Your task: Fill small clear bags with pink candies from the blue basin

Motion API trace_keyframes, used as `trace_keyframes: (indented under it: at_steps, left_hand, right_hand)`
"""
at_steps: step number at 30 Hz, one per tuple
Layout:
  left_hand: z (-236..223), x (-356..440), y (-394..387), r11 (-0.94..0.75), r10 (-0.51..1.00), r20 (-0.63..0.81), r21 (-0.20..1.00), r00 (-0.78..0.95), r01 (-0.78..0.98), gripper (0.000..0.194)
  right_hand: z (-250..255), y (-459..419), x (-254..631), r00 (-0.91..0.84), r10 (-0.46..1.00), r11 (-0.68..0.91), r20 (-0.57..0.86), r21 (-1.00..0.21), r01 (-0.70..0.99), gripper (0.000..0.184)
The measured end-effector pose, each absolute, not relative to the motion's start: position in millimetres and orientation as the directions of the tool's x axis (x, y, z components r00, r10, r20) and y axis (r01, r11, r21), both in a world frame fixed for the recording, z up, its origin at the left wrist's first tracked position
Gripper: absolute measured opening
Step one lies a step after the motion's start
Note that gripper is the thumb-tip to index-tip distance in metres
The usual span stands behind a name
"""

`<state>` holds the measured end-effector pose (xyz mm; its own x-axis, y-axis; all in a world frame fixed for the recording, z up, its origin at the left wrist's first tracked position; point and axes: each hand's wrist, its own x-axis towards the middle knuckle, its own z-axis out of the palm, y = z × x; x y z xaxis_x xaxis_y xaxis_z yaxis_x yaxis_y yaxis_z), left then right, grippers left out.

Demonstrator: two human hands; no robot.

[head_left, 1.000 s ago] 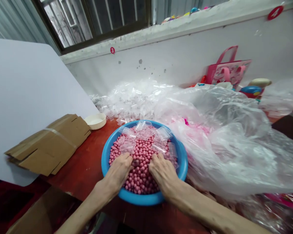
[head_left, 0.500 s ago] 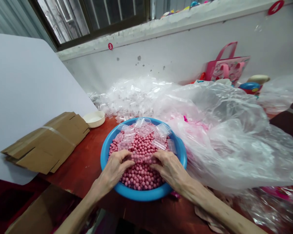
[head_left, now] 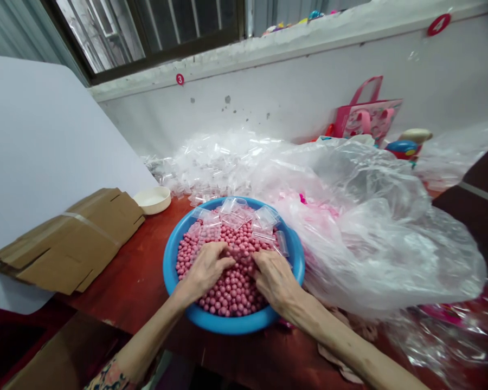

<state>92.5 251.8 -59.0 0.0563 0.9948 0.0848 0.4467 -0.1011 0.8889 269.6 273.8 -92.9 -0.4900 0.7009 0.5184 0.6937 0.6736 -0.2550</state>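
Observation:
Pink beads (head_left: 231, 292) fill a blue basin (head_left: 236, 325) on the table. Several clear plastic tubes (head_left: 264, 216) lie on the beads towards the far rim. My left hand (head_left: 207, 271) is over the left middle of the basin, thumb and fingers closed. My right hand (head_left: 274, 276) is opposite it, fingers curled down at the beads. Between the fingertips runs a blurred, see-through strip that looks like another clear tube, with both hands closed on its ends. Its outline and contents are hard to make out against the beads.
Behind the basin is a heap of clear tubes (head_left: 211, 168). A large clear plastic bag (head_left: 390, 238) crowds the right side. To the left are flattened cardboard boxes (head_left: 73, 233) and a white round dish (head_left: 153, 201). A pink bag (head_left: 366, 116) stands by the wall.
The hands have come closer together over the beads, and the left hand has turned inward and up slightly. The whole view has shifted a little.

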Motion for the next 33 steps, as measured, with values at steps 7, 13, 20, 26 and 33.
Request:
trace_keyframes:
  at_steps: [7, 13, 20, 26, 33]
  left_hand:
    - [-48, 91, 235, 0.097, 0.995, -0.096, 0.995, 0.024, -0.014, 0.03]
    - [-48, 96, 225, 0.119, 0.992, -0.123, 0.973, -0.008, -0.198, 0.034]
    - [-49, 99, 218, 0.158, 0.987, -0.159, 0.95, 0.018, -0.269, 0.035]
    - [-54, 101, 214, 0.065, 0.991, -0.089, 0.972, -0.096, -0.225, 0.028]
    - [-59, 104, 213, -0.06, 0.964, 0.033, 0.993, -0.264, -0.097, 0.022]
  right_hand:
    - [-58, 262, 269, -0.4, 0.829, 0.558, 0.391, -0.553, 0.618, 0.026]
    - [-46, 255, 263, -0.322, 0.884, 0.464, 0.339, -0.718, 0.519, 0.026]
    - [-48, 253, 262, -0.297, 0.911, 0.398, 0.287, -0.799, 0.451, 0.035]
    - [-50, 253, 263, -0.334, 0.906, 0.386, 0.26, -0.831, 0.399, 0.033]
    - [-54, 251, 265, -0.291, 0.905, 0.4, 0.31, -0.852, 0.338, 0.023]
